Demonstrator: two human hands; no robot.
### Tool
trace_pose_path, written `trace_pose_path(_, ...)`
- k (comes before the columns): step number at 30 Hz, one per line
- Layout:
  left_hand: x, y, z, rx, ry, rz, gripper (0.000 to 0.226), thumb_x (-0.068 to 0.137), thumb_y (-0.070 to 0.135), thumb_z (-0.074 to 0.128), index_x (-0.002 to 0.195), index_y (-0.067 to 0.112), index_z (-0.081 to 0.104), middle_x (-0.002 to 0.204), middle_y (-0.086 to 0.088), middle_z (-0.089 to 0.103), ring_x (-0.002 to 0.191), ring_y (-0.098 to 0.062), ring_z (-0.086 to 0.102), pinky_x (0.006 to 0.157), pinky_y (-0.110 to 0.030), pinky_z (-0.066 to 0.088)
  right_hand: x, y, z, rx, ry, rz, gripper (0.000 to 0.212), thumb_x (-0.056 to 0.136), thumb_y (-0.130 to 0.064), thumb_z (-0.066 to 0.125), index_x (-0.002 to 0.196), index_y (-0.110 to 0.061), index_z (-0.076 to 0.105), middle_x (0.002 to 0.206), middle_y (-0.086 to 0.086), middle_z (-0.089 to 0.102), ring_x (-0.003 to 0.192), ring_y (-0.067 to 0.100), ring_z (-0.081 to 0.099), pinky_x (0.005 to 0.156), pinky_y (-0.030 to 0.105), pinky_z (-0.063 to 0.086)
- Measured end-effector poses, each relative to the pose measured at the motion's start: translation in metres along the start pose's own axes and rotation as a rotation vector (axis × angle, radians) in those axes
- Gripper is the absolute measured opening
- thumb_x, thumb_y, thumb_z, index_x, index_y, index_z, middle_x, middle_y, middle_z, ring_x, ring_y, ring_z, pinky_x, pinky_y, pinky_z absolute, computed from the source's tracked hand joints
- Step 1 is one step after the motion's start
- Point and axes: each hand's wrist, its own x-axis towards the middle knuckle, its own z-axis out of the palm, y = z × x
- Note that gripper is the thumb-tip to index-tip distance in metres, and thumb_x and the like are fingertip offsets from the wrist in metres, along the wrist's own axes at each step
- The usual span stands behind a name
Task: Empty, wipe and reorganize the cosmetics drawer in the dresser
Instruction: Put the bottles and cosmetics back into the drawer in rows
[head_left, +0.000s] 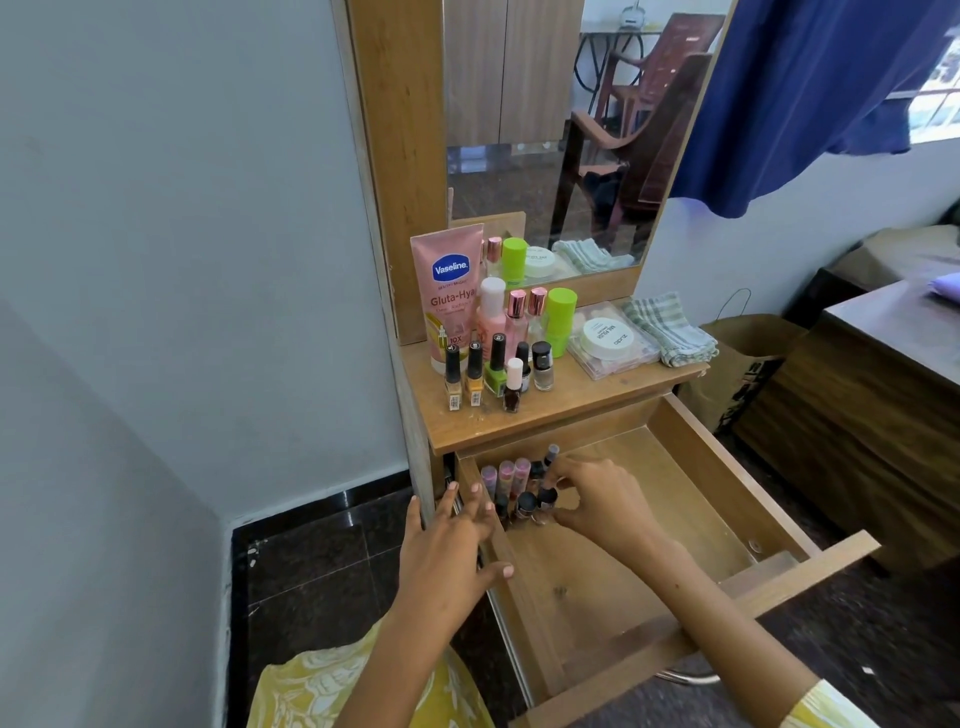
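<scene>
- We see the dresser (519, 421) standing against a pale wall, its mirror (561, 130) above a small wooden shelf.
- The drawer (727, 478) below the shelf is pulled well out; most of its wooden floor is bare.
- Our left hand (447, 551) rests on the drawer's left wall, fingers spread and straight, gripping nothing.
- Our right hand (597, 499) reaches into the drawer's back left corner; its curled fingertips are at a dark-capped small bottle (546, 500), but we cannot tell whether they actually pinch it.
- A pink lotion tube (451, 296) stands upright at the shelf's back left.
- A folded checked cloth (667, 327) lies at the shelf's right end.
- A clear flat box (608, 343) lies just beside the cloth, a round white jar (605, 333) on top.
- A green stick (560, 319) and pink-capped bottles (519, 317) stand between tube and box.
- Nail polish bottles (493, 374) stand in a cluster at the shelf's front left.
- In the drawer's back left corner, lip gloss tubes (506, 475) stand behind a few small dark-capped bottles.
</scene>
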Motion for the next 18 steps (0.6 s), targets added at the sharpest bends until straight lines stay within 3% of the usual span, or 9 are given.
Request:
trace_pose_path(4, 0.002, 0.000, -0.002, 0.043, -0.013, 0.008, 0.069, 0.089, 0.057, 0.047, 0.148, 0.029, 0.023, 0.158, 0.007, 0.005, 0.145, -0.017, -0.004, 0.113, -0.050, -0.009, 0.001, -0.008, -0.023, 0.072, 0.171, -0.027, 0.019, 0.079, -0.027, 0.066, 0.097, -0.029, 0.061, 0.092, -0.013, 0.066, 0.088, 0.008, 0.064, 0.072, 0.030, 0.053)
trace_pose_path(6, 0.002, 0.000, -0.003, 0.055, -0.027, 0.001, 0.070, 0.089, 0.058, 0.046, 0.148, 0.029, 0.021, 0.158, 0.008, 0.004, 0.145, -0.017, -0.005, 0.113, -0.049, -0.009, 0.006, -0.018, -0.027, 0.153, 0.301, -0.051, 0.028, 0.080, -0.022, 0.065, 0.107, -0.029, 0.060, 0.087, -0.014, 0.064, 0.080, 0.007, 0.063, 0.069, 0.030, 0.054)
trace_pose_path(9, 0.002, 0.001, -0.003, 0.054, -0.041, -0.011, 0.071, 0.089, 0.058, 0.045, 0.149, 0.031, 0.018, 0.158, 0.008, 0.000, 0.145, -0.017, -0.006, 0.113, -0.049, -0.010, 0.020, -0.034, -0.028, 0.191, 0.377, -0.059, 0.055, 0.085, -0.024, 0.065, 0.135, -0.034, 0.044, 0.092, -0.014, 0.062, 0.073, 0.005, 0.060, 0.069, 0.027, 0.054)
trace_pose_path(12, 0.002, 0.002, -0.003, 0.048, -0.043, -0.016, 0.071, 0.090, 0.058, 0.045, 0.149, 0.031, 0.016, 0.158, 0.009, -0.001, 0.145, -0.017, -0.007, 0.113, -0.049, -0.010, 0.034, -0.044, -0.028, 0.151, 0.403, -0.029, 0.063, 0.088, -0.030, 0.063, 0.144, -0.034, 0.032, 0.109, -0.006, 0.058, 0.073, 0.010, 0.062, 0.068, 0.030, 0.055)
trace_pose_path(14, 0.002, 0.002, -0.003, 0.048, -0.049, -0.017, 0.071, 0.090, 0.058, 0.045, 0.149, 0.031, 0.016, 0.158, 0.009, -0.002, 0.145, -0.017, -0.007, 0.113, -0.049, -0.010, 0.040, -0.048, -0.028, 0.132, 0.473, -0.019, 0.054, 0.088, -0.031, 0.064, 0.137, -0.028, 0.044, 0.113, -0.003, 0.055, 0.073, 0.011, 0.061, 0.065, 0.032, 0.056)
trace_pose_path(16, 0.002, 0.002, -0.004, 0.049, -0.050, -0.021, 0.071, 0.090, 0.058, 0.044, 0.149, 0.031, 0.016, 0.158, 0.009, -0.002, 0.145, -0.017, -0.007, 0.113, -0.049, -0.010, 0.041, -0.050, -0.029, 0.150, 0.592, -0.033, 0.035, 0.085, -0.030, 0.067, 0.117, -0.020, 0.057, 0.107, -0.002, 0.056, 0.072, 0.011, 0.059, 0.059, 0.029, 0.054)
trace_pose_path(18, 0.002, 0.002, -0.003, 0.047, -0.048, -0.023, 0.072, 0.090, 0.058, 0.045, 0.149, 0.031, 0.015, 0.158, 0.009, -0.002, 0.145, -0.017, -0.007, 0.113, -0.049, -0.010, 0.040, -0.048, -0.029, 0.199, 0.653, -0.056, 0.022, 0.085, -0.029, 0.067, 0.100, -0.018, 0.058, 0.100, -0.005, 0.059, 0.069, 0.011, 0.060, 0.055, 0.027, 0.051)
